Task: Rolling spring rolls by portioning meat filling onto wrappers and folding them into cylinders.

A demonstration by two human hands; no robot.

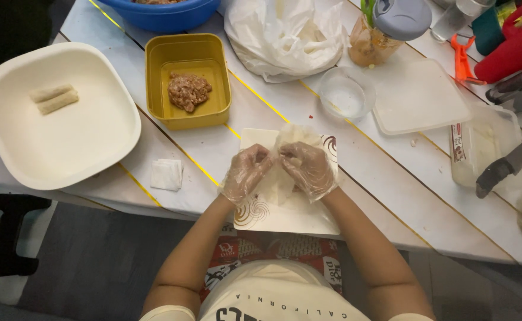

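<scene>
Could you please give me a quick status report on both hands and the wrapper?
Left hand and right hand, gloved, both pinching the wrapper over the square plate. Yellow tub of filling behind. Nothing in the way.
</scene>
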